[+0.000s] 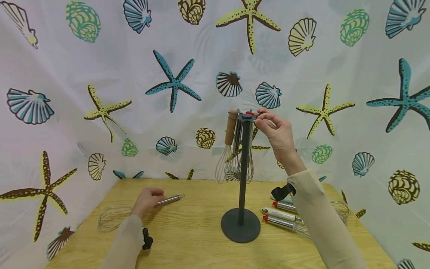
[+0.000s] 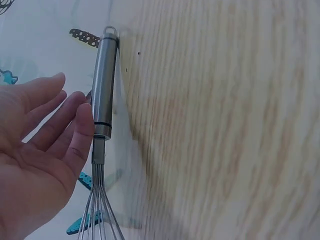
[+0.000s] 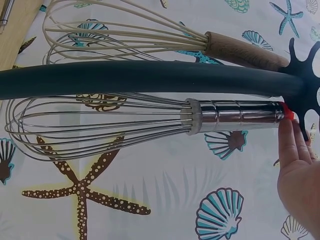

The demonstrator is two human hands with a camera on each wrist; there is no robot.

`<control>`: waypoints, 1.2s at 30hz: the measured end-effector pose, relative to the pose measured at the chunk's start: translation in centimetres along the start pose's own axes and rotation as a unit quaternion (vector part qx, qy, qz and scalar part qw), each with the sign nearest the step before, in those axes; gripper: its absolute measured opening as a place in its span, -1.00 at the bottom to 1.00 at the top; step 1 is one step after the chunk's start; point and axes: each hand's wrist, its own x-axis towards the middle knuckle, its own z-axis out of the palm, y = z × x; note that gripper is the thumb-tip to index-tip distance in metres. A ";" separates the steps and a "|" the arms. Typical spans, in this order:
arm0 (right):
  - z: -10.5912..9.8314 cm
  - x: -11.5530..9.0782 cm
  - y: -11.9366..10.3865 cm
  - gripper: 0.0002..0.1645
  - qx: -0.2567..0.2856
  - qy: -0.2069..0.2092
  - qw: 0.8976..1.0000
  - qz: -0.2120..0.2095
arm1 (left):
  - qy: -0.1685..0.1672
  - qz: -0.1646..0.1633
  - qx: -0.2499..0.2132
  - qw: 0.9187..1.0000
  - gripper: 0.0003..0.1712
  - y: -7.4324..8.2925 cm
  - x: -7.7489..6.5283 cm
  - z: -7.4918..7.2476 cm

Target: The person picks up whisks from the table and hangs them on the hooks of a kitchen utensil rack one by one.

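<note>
A dark whisk stand [image 1: 244, 168] with a round base stands upright on the table. My right hand [image 1: 279, 134] pinches a hook at the edge of its top, thumb below and fingers above. Several whisks hang there: one has a wooden handle [image 1: 230, 129], and a steel-handled whisk [image 3: 240, 115] with a red end hangs close to my right fingertips [image 3: 288, 131]. At the left, my left hand [image 1: 147, 201] is beside a steel whisk [image 1: 169, 200] lying on the table. In the left wrist view its loosely bent fingers are right against the handle [image 2: 104, 82].
Several more whisks lie right of the stand, including a cream-handled whisk [image 1: 280, 215] and a red-ended whisk [image 1: 279, 222], partly behind my right forearm. The wooden table [image 1: 188, 239] meets a cloth backdrop [image 1: 201, 48] printed with shells and starfish.
</note>
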 end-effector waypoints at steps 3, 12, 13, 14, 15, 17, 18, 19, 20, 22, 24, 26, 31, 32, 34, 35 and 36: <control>0.1 0.0 -0.1 -0.94 -0.004 0.000 1.000 -0.001 | -0.019 0.030 0.046 0.998 -0.54 0.1 0.0 -0.1; 0.3 -0.1 -0.2 -0.94 0.000 -0.001 1.000 0.000 | -0.067 0.046 0.089 0.993 -0.58 0.6 -0.5 0.0; 0.2 -0.1 -0.1 -0.93 0.000 0.000 1.000 0.000 | -0.070 0.045 0.087 0.993 -0.59 0.6 -0.4 0.0; 0.2 -0.1 -0.1 -0.93 -0.001 0.000 1.000 -0.001 | -0.075 0.046 0.086 0.992 -0.59 0.6 -0.4 -0.1; 0.2 -0.1 -0.1 -0.94 -0.002 -0.001 1.000 -0.002 | -0.079 0.048 0.085 0.992 -0.59 0.6 -0.4 -0.1; 0.1 0.0 -0.1 -0.94 -0.003 -0.002 1.000 -0.003 | -0.086 0.053 0.085 0.991 -0.59 0.5 -0.2 -0.1; 0.1 -0.1 -0.1 -0.93 -0.002 -0.003 1.000 -0.003 | -0.089 0.053 0.085 0.991 -0.60 0.4 -0.2 0.0; 0.1 -0.1 -0.1 -0.93 -0.001 -0.004 1.000 -0.003 | -0.092 0.052 0.084 0.991 -0.60 0.3 -0.1 0.0; 0.1 -0.1 -0.1 -0.92 0.001 -0.004 1.000 -0.002 | -0.095 0.051 0.083 0.991 -0.61 0.3 -0.1 0.1; 0.1 -0.1 0.0 -0.90 0.004 -0.004 1.000 -0.001 | -0.101 0.048 0.079 0.991 -0.62 0.1 0.0 0.2; 0.2 -0.1 0.0 -0.90 0.003 -0.005 1.000 -0.001 | -0.100 0.036 0.073 0.992 -0.63 0.1 0.0 0.4; 0.2 -0.1 0.0 -0.91 0.003 -0.005 1.000 -0.001 | -0.096 0.029 0.072 0.992 -0.64 0.1 0.0 0.5; 0.2 -0.1 -0.1 -0.93 0.003 -0.006 1.000 -0.003 | -0.090 0.025 0.086 0.992 -0.66 0.2 0.1 0.6; 0.2 -0.1 -0.1 -0.93 0.002 -0.006 1.000 -0.003 | -0.091 0.025 0.089 0.991 -0.67 0.2 0.1 0.6; 0.3 -0.2 -0.1 -0.93 0.002 -0.005 1.000 -0.002 | -0.094 0.024 0.094 0.991 -0.68 0.1 0.1 0.7; 0.3 -0.2 -0.1 -0.93 0.002 -0.004 1.000 -0.001 | -0.096 0.024 0.094 0.991 -0.68 0.1 0.1 0.7; 0.3 -0.2 -0.1 -0.93 0.002 -0.003 1.000 0.000 | -0.098 0.026 0.095 0.990 -0.68 0.2 0.1 0.7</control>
